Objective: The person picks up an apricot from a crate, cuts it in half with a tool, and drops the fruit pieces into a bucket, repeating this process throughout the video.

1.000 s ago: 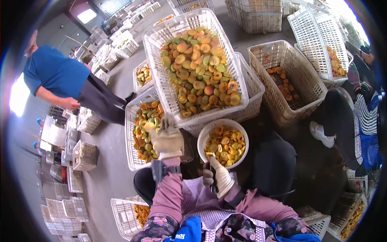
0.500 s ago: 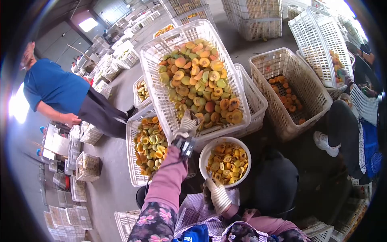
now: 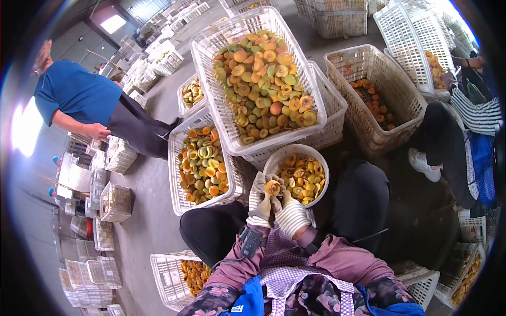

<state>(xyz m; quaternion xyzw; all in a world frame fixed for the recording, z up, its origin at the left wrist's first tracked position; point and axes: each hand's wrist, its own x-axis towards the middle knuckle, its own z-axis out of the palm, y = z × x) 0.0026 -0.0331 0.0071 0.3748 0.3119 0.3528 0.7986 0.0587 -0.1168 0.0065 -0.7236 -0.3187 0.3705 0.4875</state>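
In front of my body both gloved hands are close together. My left hand [image 3: 258, 203] is closed around a halved apricot [image 3: 272, 188], its cut face up. My right hand [image 3: 293, 215] sits right beside it with the fingers curled; what it grips, if anything, is hidden. Just beyond them stands a round white bucket [image 3: 270, 164] with cut yellow-orange apricot pieces [image 3: 301, 176] inside. Farther forward, a white plastic crate [image 3: 238, 147] full of apricot halves [image 3: 261, 79] rests tilted on another crate [image 3: 334, 124].
A crate of halves [image 3: 182, 208] stands at left, and another crate [image 3: 158, 276] lies near my left elbow. On the right is a deep crate [image 3: 387, 145] with some orange halves. A person in blue [image 3: 79, 95] stands left; another person [image 3: 448, 152] sits right.
My left hand has come back from the big crate to my lap area with an apricot half. My right hand has risen beside it. The view has tipped downward.
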